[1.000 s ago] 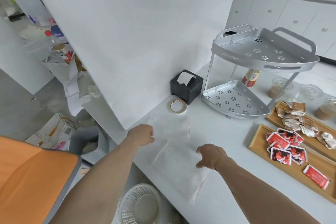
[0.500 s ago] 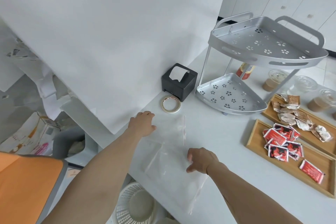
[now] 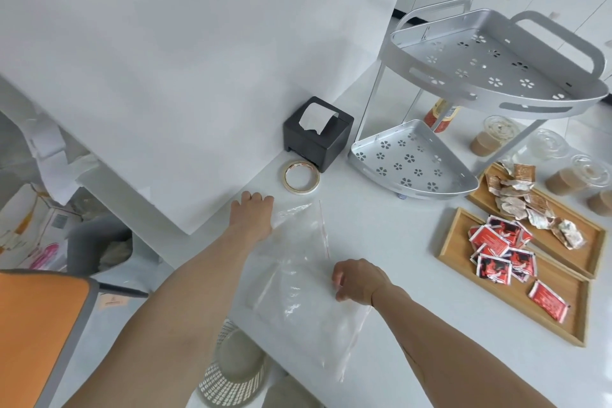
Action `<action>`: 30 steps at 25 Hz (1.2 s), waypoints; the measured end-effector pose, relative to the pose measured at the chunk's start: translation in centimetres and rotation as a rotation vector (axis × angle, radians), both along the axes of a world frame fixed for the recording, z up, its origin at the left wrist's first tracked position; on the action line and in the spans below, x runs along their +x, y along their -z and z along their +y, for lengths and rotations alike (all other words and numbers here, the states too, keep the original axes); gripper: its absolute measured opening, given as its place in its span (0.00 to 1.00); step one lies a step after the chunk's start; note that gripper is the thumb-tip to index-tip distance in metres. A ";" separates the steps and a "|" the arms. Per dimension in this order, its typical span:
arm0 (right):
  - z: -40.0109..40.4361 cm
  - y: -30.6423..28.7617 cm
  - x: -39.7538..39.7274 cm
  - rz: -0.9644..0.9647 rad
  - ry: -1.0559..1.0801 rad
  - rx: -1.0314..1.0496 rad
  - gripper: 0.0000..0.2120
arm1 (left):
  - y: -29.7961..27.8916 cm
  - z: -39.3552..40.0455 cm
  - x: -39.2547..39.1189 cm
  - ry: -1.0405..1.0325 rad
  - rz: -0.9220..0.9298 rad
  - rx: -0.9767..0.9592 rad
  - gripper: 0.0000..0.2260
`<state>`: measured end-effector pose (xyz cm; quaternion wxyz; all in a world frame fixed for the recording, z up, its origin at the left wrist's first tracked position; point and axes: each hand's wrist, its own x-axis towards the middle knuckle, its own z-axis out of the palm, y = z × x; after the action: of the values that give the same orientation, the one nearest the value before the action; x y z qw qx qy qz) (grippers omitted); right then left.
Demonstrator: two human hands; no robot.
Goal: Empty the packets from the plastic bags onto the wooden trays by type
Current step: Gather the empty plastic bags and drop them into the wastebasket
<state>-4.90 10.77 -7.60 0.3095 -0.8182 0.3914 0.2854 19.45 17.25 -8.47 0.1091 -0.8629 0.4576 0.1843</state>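
Two clear, flat plastic bags lie overlapped on the white table. My left hand (image 3: 253, 217) is palm down with curled fingers on the left corner of the far plastic bag (image 3: 299, 230), just short of the tape roll. My right hand (image 3: 359, 280) has its fingers curled onto the right edge of the near plastic bag (image 3: 304, 318); both bags look empty. To the right, the near wooden tray (image 3: 516, 308) holds several red packets (image 3: 500, 248). The far wooden tray (image 3: 587, 243) behind it holds several brown and white packets (image 3: 526, 202).
A tape roll (image 3: 301, 177) and a black tissue box (image 3: 318, 132) stand by the white board. A two-tier metal rack (image 3: 414, 159) stands behind the trays, with lidded cups (image 3: 490, 137) beyond it. A white basket (image 3: 231, 371) sits on the floor below the table edge.
My left hand has slid away from me toward the tape roll, and the far bag with it. My right hand has stayed on the near bag. The view has tilted down.
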 end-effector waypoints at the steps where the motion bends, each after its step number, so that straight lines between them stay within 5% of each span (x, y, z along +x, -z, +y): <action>1: 0.0 0.1 0.0 0.001 -0.002 -0.004 0.11 | 0.1 0.1 0.0 -0.021 0.002 -0.003 0.21; 6: -0.3 -0.2 -0.5 0.031 -0.054 -0.044 0.12 | -0.3 1.6 -0.2 -0.042 -0.040 -0.029 0.13; 30: -0.2 -10.4 -5.3 -0.144 -0.257 -0.397 0.13 | -11.0 14.9 -7.9 -0.323 0.207 -0.186 0.12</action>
<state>-10.23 10.59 2.85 0.1309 -0.9244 0.3093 0.1807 11.56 32.17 2.52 -0.0497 -0.9079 0.3373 0.2440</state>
